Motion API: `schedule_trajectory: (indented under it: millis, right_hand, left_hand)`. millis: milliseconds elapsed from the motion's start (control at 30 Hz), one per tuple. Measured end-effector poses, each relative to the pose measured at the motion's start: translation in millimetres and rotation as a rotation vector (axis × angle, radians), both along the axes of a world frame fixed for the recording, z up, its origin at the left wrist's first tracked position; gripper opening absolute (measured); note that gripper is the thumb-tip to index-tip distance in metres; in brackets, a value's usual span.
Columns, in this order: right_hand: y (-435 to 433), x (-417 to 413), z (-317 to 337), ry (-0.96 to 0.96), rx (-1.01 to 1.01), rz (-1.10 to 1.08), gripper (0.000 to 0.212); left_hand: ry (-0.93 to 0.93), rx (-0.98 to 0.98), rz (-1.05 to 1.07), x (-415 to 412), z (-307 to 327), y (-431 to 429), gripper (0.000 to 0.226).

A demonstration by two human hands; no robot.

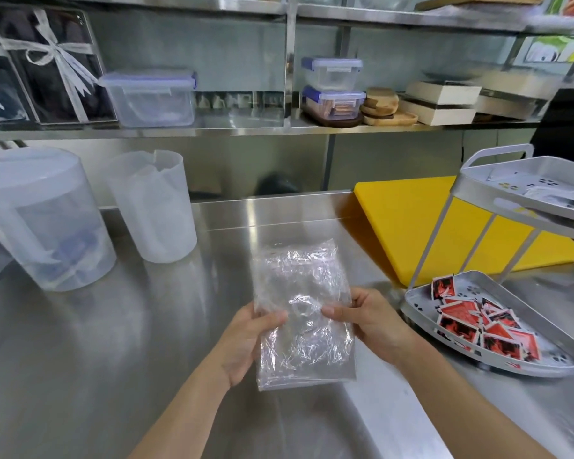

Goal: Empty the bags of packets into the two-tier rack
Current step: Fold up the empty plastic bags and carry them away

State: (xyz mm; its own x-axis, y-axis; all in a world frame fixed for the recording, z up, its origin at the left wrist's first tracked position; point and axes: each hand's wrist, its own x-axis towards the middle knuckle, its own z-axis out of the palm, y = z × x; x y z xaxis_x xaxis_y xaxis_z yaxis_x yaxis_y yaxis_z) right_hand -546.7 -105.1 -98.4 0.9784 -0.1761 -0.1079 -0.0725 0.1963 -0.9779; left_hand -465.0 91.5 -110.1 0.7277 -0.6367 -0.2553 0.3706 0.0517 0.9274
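A clear, crinkled plastic bag (pixel 300 283) is held flat over the steel counter, and no packets show inside it. My left hand (pixel 249 339) pinches its left edge and my right hand (pixel 368 321) pinches its right edge. At the right stands the grey two-tier rack (pixel 451 207). Its lower tray (pixel 557 356) holds several red and black packets (pixel 478 321). Its upper tray (pixel 471 190) holds pale packets (pixel 557 195), partly cut off by the frame edge.
A yellow cutting board (pixel 401 220) lies under and behind the rack. Two translucent jugs (pixel 153 207) (pixel 43 220) stand at the left of the steel counter (pixel 130 326). A shelf behind carries lidded containers (pixel 150 97), wooden boards and boxes.
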Motion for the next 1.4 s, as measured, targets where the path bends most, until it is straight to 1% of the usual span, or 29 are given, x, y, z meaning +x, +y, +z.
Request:
schedule_trajectory:
  millis: [67,133,200,233,267,333,400,433,467,533,600,667,733,800,867,900,967,1000,1033,1067,1100,1133,1167,1200,1233,1300,1367,1400]
  right_hand:
    - [2,-2,1,0.059,-0.046,0.016,0.033]
    - [2,-4,0,0.111,-0.113,0.042,0.033]
    - [2,-4,-3,0.123,-0.151,0.068,0.019]
    - [2,-4,-5,0.112,-0.125,0.073,0.013]
    - [3,-4,-7,0.096,-0.075,0.074,0.011]
    - [3,-4,-9,0.064,0.053,0.088,0.015]
    - [5,-7,-11,0.03,0.142,0.12,0.021]
    - [7,-8,-11,0.023,0.158,0.133,0.026]
    - [8,-9,-13,0.025,0.163,0.139,0.034]
    - [11,-11,-15,0.019,0.177,0.15,0.051]
    - [17,-12,-13,-0.012,0.188,0.163,0.054]
    - [20,-11,-14,-0.007,0.184,0.097,0.055]
    - [23,-12,-17,0.008,0.122,0.01,0.059]
    - [25,-16,-17,0.001,-0.026,-0.03,0.062]
    - [27,-23,-15,-0.028,-0.173,-0.038,0.063]
    - [26,-27,-14,-0.038,-0.237,-0.047,0.061]
    - [25,-36,-13,-0.05,-0.363,-0.08,0.05]
    - [23,-41,-13,-0.052,-0.436,-0.103,0.045]
    - [20,-48,-14,-0.058,-0.523,-0.122,0.041]
    - [17,-55,-15,-0.068,-0.631,-0.129,0.041]
    - [16,-62,-16,-0.078,-0.755,-0.121,0.04]
    - [16,-69,-17,-0.086,-0.872,-0.107,0.037]
    - [16,-75,-18,-0.099,-0.955,-0.099,0.034]
    - [15,-81,-20,-0.11,-1.003,-0.106,0.032]
    - [14,-87,-22,-0.113,-1.01,-0.131,0.032]
    - [8,-99,-24,-0.075,-0.941,-0.231,0.036]
    - [-2,-115,-24,0.013,-0.8,-0.317,0.045]
    - [-8,-124,-23,0.053,-0.715,-0.342,0.051]
  left_hand:
    - [-0.063,0.062,-0.008,-2,2,4,0.051]
    - [-0.079,0.082,0.011,-1,1,6,0.044]
    - [-0.083,0.074,0.019,1,-1,11,0.034]
    - [-0.08,0.055,0.001,3,-3,13,0.032]
    - [-0.07,0.038,-0.022,4,-2,16,0.031]
    - [-0.028,-0.007,-0.072,4,0,21,0.03]
    - [-0.011,-0.044,-0.118,3,-2,26,0.017]
    - [-0.021,-0.057,-0.137,4,-6,28,0.02]
    - [-0.023,-0.057,-0.139,3,-6,31,0.029]
    - [-0.002,-0.083,-0.168,2,-6,33,0.035]
    - [-0.006,-0.105,-0.181,1,-5,32,0.043]
    - [-0.059,-0.101,-0.144,0,-4,29,0.034]
    - [-0.068,-0.077,-0.093,-1,-6,26,0.027]
    - [-0.056,-0.047,-0.096,-4,-7,25,0.028]
    - [0.009,-0.059,-0.135,-4,-10,27,0.03]
    - [0.078,-0.093,-0.173,-2,-11,31,0.029]
    - [0.292,-0.215,-0.251,3,-14,37,0.023]
    - [0.373,-0.225,-0.27,4,-15,38,0.024]
    - [0.416,-0.178,-0.296,5,-17,37,0.035]
    - [0.41,-0.079,-0.319,4,-22,33,0.049]
    - [0.377,0.048,-0.347,1,-26,27,0.058]
    - [0.347,0.165,-0.376,-6,-25,20,0.058]
    - [0.332,0.235,-0.408,-15,-25,12,0.052]
    - [0.33,0.253,-0.447,-23,-25,5,0.048]
    - [0.324,0.245,-0.472,-31,-26,-1,0.05]
    - [0.299,0.233,-0.458,-44,-28,-13,0.069]
    - [0.287,0.219,-0.453,-55,-27,-21,0.089]
    - [0.289,0.207,-0.47,-60,-27,-26,0.092]
